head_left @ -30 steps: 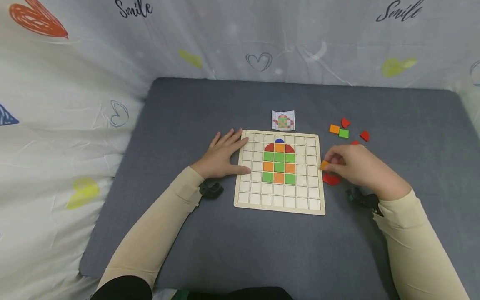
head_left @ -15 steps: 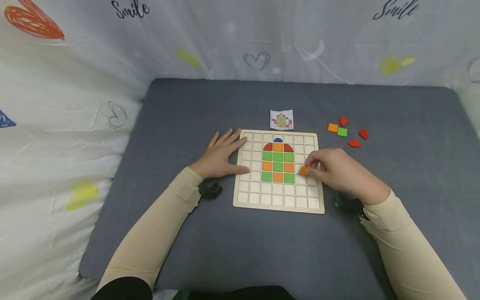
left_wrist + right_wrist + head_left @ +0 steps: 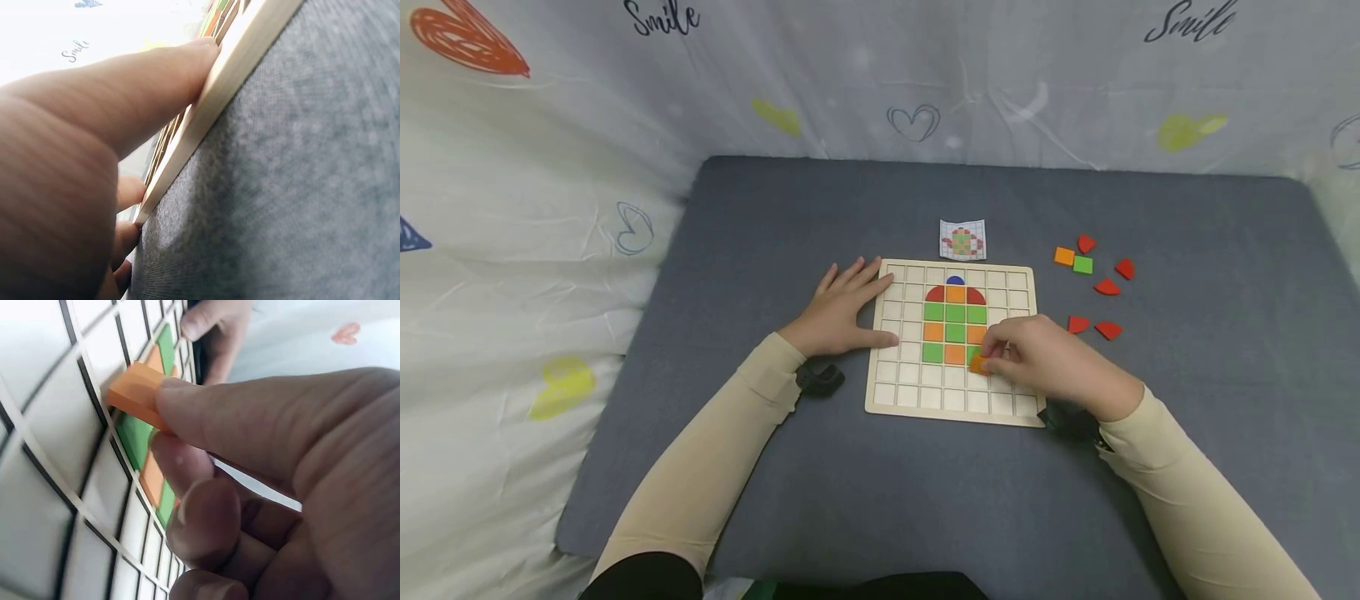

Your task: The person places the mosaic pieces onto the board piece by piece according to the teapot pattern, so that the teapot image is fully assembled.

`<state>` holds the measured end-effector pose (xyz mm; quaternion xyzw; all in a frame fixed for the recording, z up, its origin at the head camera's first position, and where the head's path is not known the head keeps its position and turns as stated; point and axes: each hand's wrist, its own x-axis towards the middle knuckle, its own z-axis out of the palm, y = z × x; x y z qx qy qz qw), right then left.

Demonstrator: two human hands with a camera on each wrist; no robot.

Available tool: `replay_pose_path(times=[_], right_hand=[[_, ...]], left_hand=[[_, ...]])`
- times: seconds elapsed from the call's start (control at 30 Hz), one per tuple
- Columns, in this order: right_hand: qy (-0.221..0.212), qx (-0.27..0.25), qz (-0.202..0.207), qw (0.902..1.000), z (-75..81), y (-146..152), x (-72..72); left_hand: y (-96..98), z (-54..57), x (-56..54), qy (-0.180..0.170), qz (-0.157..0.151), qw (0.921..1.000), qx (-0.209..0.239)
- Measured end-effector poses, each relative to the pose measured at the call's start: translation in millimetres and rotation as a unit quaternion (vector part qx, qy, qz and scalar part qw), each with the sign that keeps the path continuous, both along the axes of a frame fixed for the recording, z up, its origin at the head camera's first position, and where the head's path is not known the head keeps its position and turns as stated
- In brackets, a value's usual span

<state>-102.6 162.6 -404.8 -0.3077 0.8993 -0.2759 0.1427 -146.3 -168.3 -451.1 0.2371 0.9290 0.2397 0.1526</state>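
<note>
A wooden grid board (image 3: 902,408) lies on the table, its middle cells filled with green, orange and dark red tiles and a blue half-round one at the top. My left hand (image 3: 842,317) rests on the board's left edge, fingers spread, thumb over the rim. With thumb and fingertips my right hand (image 3: 1048,362) pinches an orange square tile (image 3: 139,390). That tile is tilted, right over the lower right green tile (image 3: 132,440) and the cell row below it. The right hand's palm side hides part of the board's right half.
Behind the board lies a small printed pattern card (image 3: 962,241). To the right are a loose orange square (image 3: 1064,256), a green square (image 3: 1082,265) and several red pieces (image 3: 1107,287) on the grey tabletop (image 3: 820,208). A patterned white curtain (image 3: 850,75) hangs behind.
My right hand has carried the orange tile left and slightly down, from beside the board's right edge to the lower middle cells, uncovering red pieces. My left hand has stayed put.
</note>
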Motion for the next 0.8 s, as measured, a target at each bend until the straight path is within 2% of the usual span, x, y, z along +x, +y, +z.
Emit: replay_pose_path(times=[0.3,0.47,0.8], right_hand=[[-0.012,0.017,0.023,0.9995,-5.2,-5.4,2.8],[0.002,0.017,0.033,0.9993,-7.1,-7.0,3.6],[0.010,0.011,0.031,0.9994,-12.0,-6.1,1.8]], left_hand=[[-1.2,-1.3,-0.3,0.000,-0.003,1.0000,0.000],[-1.6,-2.2,-0.7,0.000,-0.002,1.0000,-0.003],[-1.1,-2.2,-0.4,0.001,0.000,1.0000,-0.002]])
